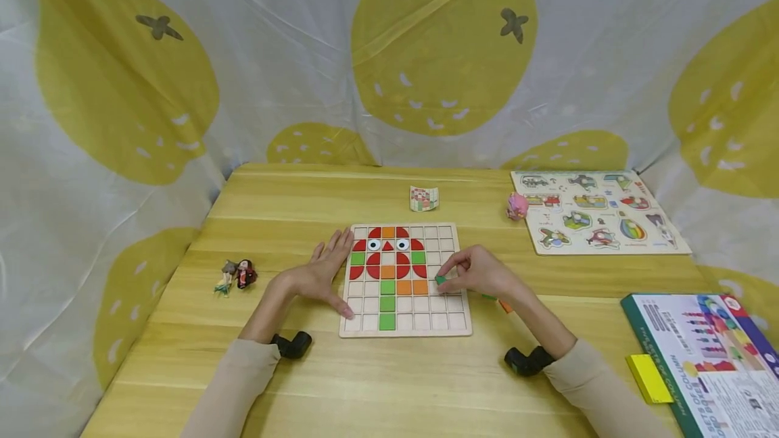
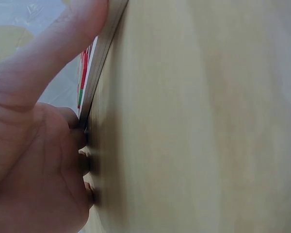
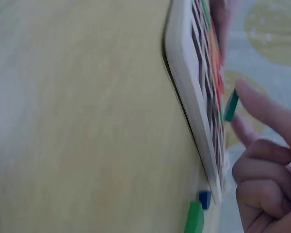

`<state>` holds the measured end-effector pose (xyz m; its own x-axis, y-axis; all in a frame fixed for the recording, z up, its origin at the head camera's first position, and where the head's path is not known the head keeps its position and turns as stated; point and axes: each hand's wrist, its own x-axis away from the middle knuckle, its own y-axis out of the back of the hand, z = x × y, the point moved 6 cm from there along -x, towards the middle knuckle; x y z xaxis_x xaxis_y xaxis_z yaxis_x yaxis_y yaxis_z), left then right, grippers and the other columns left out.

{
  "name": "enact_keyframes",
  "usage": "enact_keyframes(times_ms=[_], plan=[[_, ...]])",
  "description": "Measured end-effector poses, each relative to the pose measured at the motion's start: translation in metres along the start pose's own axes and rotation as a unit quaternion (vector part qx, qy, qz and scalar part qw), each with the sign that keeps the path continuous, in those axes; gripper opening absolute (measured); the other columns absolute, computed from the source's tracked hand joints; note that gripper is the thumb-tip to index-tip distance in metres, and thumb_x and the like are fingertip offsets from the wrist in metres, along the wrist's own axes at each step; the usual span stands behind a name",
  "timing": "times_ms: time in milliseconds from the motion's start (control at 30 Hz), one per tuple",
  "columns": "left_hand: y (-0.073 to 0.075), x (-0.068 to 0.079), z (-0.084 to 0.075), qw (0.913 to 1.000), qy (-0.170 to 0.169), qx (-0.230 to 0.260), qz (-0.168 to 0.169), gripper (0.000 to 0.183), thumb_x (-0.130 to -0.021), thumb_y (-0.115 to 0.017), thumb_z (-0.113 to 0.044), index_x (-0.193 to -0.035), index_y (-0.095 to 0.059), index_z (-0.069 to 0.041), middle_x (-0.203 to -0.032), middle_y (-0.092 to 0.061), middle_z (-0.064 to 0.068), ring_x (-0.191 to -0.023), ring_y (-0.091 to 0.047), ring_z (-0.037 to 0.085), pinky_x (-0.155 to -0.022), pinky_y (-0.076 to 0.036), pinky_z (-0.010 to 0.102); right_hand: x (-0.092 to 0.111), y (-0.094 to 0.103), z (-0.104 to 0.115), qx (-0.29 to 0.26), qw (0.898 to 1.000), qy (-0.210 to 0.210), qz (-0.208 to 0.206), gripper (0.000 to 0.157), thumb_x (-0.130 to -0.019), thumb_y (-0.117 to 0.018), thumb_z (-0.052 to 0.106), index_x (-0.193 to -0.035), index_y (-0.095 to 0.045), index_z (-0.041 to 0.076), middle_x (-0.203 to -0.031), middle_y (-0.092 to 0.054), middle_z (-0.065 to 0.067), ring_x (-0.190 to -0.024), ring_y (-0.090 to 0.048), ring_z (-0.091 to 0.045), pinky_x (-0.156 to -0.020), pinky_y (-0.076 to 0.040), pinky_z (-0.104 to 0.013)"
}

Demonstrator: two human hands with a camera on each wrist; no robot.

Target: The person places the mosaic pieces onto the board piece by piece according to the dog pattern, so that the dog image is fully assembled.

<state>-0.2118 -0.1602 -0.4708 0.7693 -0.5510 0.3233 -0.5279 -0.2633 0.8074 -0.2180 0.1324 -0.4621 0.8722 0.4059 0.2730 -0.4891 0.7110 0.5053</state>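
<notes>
A wooden grid board (image 1: 450,322) lies on the table, with red, green and orange tiles in some of its cells and two eye tiles near the top. Spread along the board's left edge is my left hand (image 1: 318,282), its thumb on the lower left corner and its fingers at the upper left. In the left wrist view the thumb (image 2: 58,46) touches the rim. My right hand (image 1: 481,270) pinches a small green tile (image 3: 231,105) between thumb and finger, over the board's right side. The other fingers of that hand are curled in.
Beside the board's right edge lie a green block (image 3: 194,218) and a small blue piece (image 3: 204,199); an orange piece (image 1: 506,306) is partly behind my right wrist. A pattern card (image 1: 424,199), picture puzzle (image 1: 599,211), pink toy (image 1: 517,206), figurines (image 1: 246,274), yellow block (image 1: 649,379) and box (image 1: 700,357) surround it.
</notes>
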Motion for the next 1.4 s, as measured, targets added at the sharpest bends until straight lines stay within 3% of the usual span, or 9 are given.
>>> enact_keyframes(times_ms=[300,533,933,1033,1167,1300,1400], plan=[[0.002,-0.001,0.001,1.0000,0.001,-0.004,0.000,0.151,-0.055,-0.086,-0.058,-0.152,0.016,-0.004,-0.160,0.025,0.015,-0.148,0.021,0.036,-0.120,0.007,0.059,-0.004,-0.011,0.010,0.067,0.997,0.014,-0.025,0.024,-0.068,-0.087,0.028,-0.083,-0.074,0.014,-0.056,-0.037,0.003,-0.054,-0.034,-0.012,-0.050,-0.022,-0.021],[0.001,0.000,-0.001,1.0000,-0.005,-0.003,0.005,0.150,-0.056,-0.086,-0.057,-0.152,0.015,-0.002,-0.159,0.024,0.018,-0.148,0.021,0.038,-0.119,0.006,0.061,0.000,-0.010,0.006,0.053,0.999,0.002,-0.012,0.013,-0.070,-0.086,0.016,-0.081,-0.078,0.017,-0.054,-0.043,0.003,-0.051,-0.033,-0.011,-0.047,-0.022,-0.020],[-0.001,0.000,-0.001,0.9999,0.002,-0.008,0.009,0.150,-0.055,-0.086,-0.058,-0.152,0.015,-0.004,-0.159,0.025,0.015,-0.148,0.022,0.035,-0.120,0.007,0.059,-0.001,-0.018,0.009,0.066,0.998,0.020,-0.011,0.015,-0.069,-0.087,0.020,-0.078,-0.076,0.015,-0.054,-0.046,0.003,-0.050,-0.035,-0.010,-0.046,-0.025,-0.019],[-0.002,-0.001,-0.002,0.9999,-0.004,-0.008,0.007,0.150,-0.056,-0.086,-0.058,-0.152,0.015,-0.003,-0.159,0.025,0.015,-0.148,0.021,0.036,-0.120,0.007,0.060,0.004,-0.010,0.008,0.073,0.997,0.035,0.000,0.017,-0.073,-0.084,0.024,-0.086,-0.077,0.017,-0.056,-0.044,0.004,-0.052,-0.035,-0.010,-0.047,-0.025,-0.019],[-0.002,-0.004,-0.003,0.9999,-0.013,-0.005,0.005,0.149,-0.057,-0.085,-0.058,-0.152,0.015,-0.003,-0.159,0.025,0.016,-0.148,0.021,0.037,-0.119,0.007,0.060,0.020,0.019,-0.004,0.075,0.996,0.044,-0.016,0.022,-0.079,-0.079,0.027,-0.098,-0.076,0.017,-0.057,-0.038,0.004,-0.051,-0.033,-0.009,-0.047,-0.027,-0.020],[-0.002,-0.003,-0.002,0.9999,-0.008,-0.003,0.007,0.149,-0.057,-0.085,-0.059,-0.152,0.016,-0.003,-0.160,0.025,0.015,-0.148,0.022,0.036,-0.119,0.007,0.060,0.039,0.047,-0.029,0.067,0.997,0.018,-0.030,0.026,-0.079,-0.079,0.022,-0.103,-0.074,0.012,-0.058,-0.035,0.004,-0.050,-0.031,-0.008,-0.048,-0.030,-0.021],[0.000,0.000,0.001,1.0000,-0.001,0.000,0.004,0.149,-0.057,-0.086,-0.057,-0.152,0.015,-0.003,-0.160,0.024,0.015,-0.148,0.021,0.037,-0.119,0.007,0.061,0.049,0.055,-0.044,0.046,0.999,-0.003,-0.017,0.034,-0.076,-0.081,0.019,-0.107,-0.073,0.008,-0.059,-0.035,0.003,-0.052,-0.031,-0.008,-0.049,-0.029,-0.022]])
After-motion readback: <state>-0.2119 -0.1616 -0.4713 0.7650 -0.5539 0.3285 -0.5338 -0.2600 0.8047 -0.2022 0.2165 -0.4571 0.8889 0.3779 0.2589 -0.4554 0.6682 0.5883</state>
